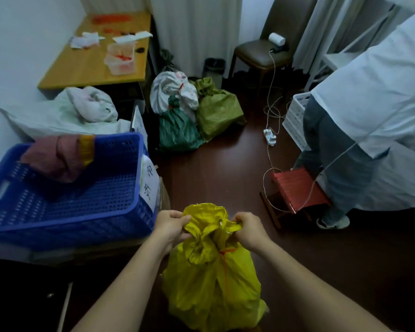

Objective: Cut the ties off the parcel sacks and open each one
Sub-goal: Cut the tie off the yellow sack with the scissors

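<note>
Head view: left hand [170,226] and right hand [248,230] both grip the gathered mouth of the yellow sack [211,279] on the floor. Orange tie [227,251] seems still on; pulling risks tearing the sack.

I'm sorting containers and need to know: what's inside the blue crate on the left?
A pinkish-maroon cloth bundle with a yellow patch lies in the blue crate. Bare mesh floor shows beside it; anything under the bundle is hidden.
</note>
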